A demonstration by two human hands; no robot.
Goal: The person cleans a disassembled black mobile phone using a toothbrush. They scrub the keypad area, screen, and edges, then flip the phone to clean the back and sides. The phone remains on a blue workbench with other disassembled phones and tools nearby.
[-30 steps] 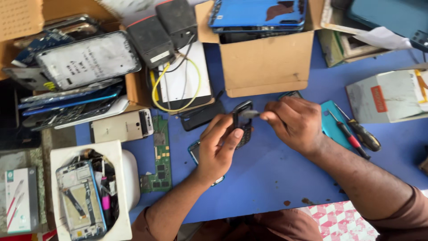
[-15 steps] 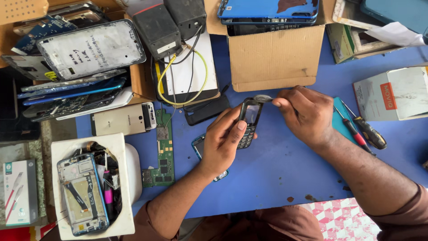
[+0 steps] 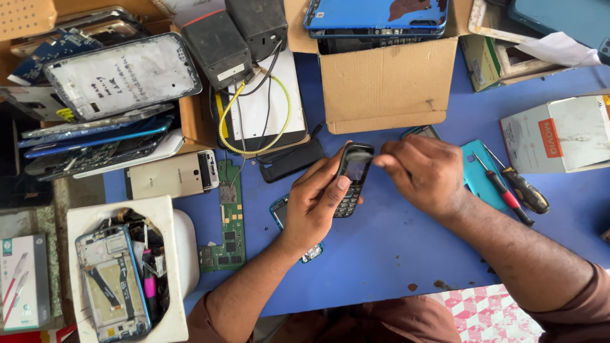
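Observation:
My left hand grips a small black keypad phone, screen facing up, above the blue table. My right hand pinches a thin clear film at the phone's top edge. Below my left hand lies a blue-rimmed phone frame, partly hidden by the hand.
A cardboard box stands just behind the hands. Screwdrivers and a teal card lie to the right, a green circuit board and gold phone to the left. A white tray holds an opened phone at the front left.
The keypad phone has turned screen-up and lifted slightly. My right hand shifted from pressing on it to pinching a film at its top edge.

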